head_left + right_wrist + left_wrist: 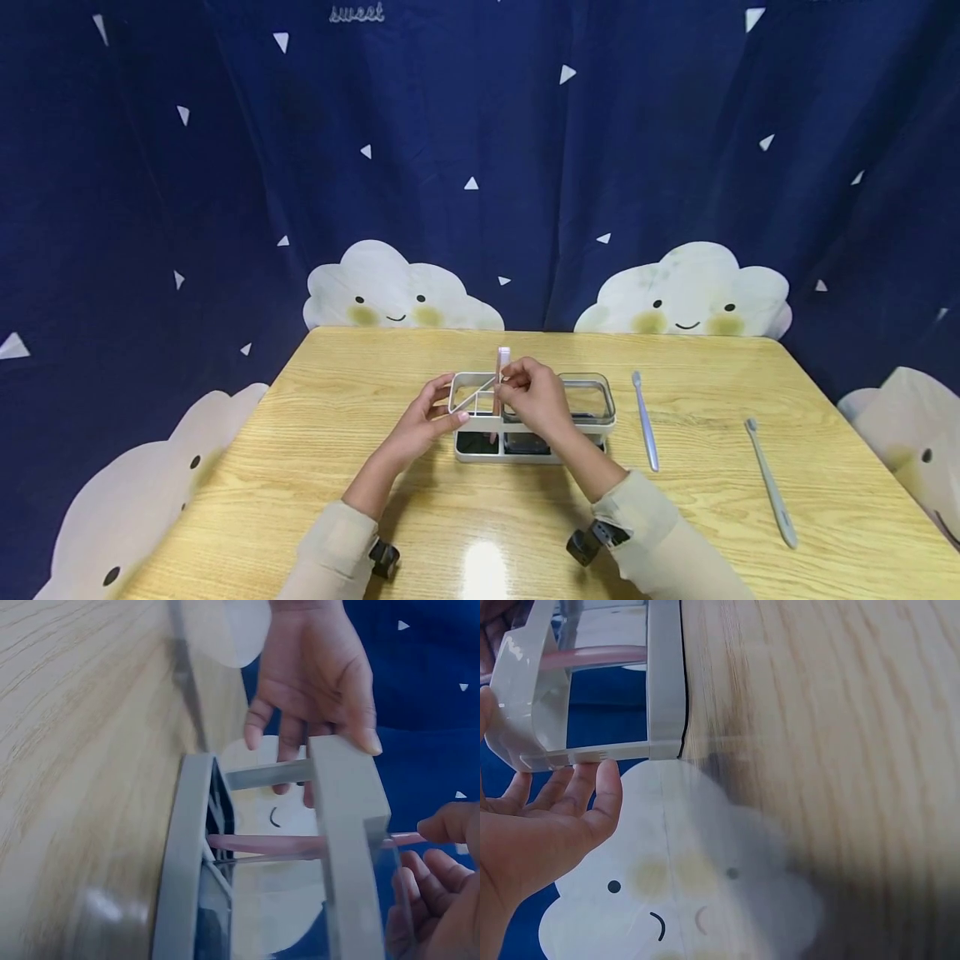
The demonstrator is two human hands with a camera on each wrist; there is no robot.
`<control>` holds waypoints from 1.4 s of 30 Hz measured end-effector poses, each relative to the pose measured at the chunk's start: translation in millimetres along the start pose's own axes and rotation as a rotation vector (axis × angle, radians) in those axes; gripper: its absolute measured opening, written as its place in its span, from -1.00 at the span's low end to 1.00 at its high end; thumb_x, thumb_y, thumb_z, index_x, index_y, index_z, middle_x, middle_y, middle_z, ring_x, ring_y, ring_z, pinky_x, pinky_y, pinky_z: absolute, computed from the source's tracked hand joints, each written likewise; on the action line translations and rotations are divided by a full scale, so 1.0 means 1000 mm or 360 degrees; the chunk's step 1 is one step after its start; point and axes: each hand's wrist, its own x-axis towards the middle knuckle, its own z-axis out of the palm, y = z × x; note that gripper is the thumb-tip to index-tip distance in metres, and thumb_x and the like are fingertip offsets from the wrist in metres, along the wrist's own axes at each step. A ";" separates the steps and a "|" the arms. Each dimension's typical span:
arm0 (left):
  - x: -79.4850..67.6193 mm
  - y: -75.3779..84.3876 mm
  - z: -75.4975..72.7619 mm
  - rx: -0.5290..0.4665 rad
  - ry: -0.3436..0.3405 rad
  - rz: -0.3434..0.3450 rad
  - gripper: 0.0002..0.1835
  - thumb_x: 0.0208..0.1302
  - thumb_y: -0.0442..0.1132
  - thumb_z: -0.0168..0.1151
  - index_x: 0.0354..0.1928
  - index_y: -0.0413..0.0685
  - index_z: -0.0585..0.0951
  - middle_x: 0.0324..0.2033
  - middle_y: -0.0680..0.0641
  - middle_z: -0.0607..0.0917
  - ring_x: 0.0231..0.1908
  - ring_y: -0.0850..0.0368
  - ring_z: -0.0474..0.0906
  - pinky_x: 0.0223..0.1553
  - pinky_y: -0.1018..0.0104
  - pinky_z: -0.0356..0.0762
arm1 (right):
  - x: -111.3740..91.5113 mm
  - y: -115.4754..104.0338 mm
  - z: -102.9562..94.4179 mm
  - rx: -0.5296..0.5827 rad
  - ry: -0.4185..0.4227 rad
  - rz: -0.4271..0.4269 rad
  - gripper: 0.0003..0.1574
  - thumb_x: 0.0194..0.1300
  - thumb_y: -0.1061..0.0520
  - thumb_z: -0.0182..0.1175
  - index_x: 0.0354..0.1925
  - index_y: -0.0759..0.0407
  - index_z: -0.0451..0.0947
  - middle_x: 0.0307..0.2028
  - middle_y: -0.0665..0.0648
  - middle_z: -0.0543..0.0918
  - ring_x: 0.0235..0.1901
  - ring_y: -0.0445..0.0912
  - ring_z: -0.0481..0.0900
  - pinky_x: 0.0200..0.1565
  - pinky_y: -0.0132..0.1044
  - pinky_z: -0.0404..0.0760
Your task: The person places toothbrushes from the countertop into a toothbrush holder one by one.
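A white two-tier toothbrush holder (480, 423) stands upright on the table, with divided slots on its left and a clear cup (600, 398) on its right. My left hand (420, 425) grips the holder's left end, thumb at the front and fingers behind. In the left wrist view, the fingers (577, 787) touch the upper tier's side. A pink toothbrush (277, 844) passes down through a slot of the upper tier, its lower end at the base. My right hand (538, 400) pinches it above the upper tier, just below the head (504, 353).
On the table (337, 367), right of the holder, lie a blue-purple toothbrush (646, 423) and, further right, a grey-green toothbrush (772, 487). Behind the table hangs a dark blue curtain (465, 100) with clouds and white triangles.
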 end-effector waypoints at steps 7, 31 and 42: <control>-0.003 0.009 0.002 -0.0010 -0.0018 -0.0012 -0.32 0.22 -0.40 0.21 0.35 -0.16 0.15 0.20 -0.33 0.30 0.08 -0.26 0.36 -0.04 0.15 0.44 | -0.005 -0.005 -0.024 0.0066 -0.0042 0.0010 -0.76 0.04 0.29 0.34 -0.26 0.28 0.55 -0.48 0.08 0.59 -0.46 -0.07 0.52 -0.39 -0.27 0.50; -0.001 0.001 0.000 -0.0009 -0.0006 -0.0054 -0.30 0.24 -0.37 0.20 0.37 -0.07 0.14 0.26 -0.32 0.24 0.10 -0.20 0.36 -0.03 0.13 0.43 | -0.013 0.010 -0.089 -0.0108 -0.0265 -0.0010 -0.61 0.13 0.09 0.34 -0.06 0.17 0.57 -0.03 0.21 0.54 -0.07 0.13 0.50 -0.18 -0.06 0.53; -0.002 0.003 0.001 0.0027 0.0018 -0.0051 -0.30 0.22 -0.35 0.23 0.37 -0.05 0.16 0.24 -0.30 0.29 0.07 -0.18 0.38 -0.05 0.15 0.44 | -0.016 0.017 -0.113 -0.0234 -0.0237 -0.0006 -0.56 0.14 -0.01 0.33 -0.05 0.16 0.57 0.04 0.24 0.50 0.01 0.21 0.45 -0.13 0.03 0.50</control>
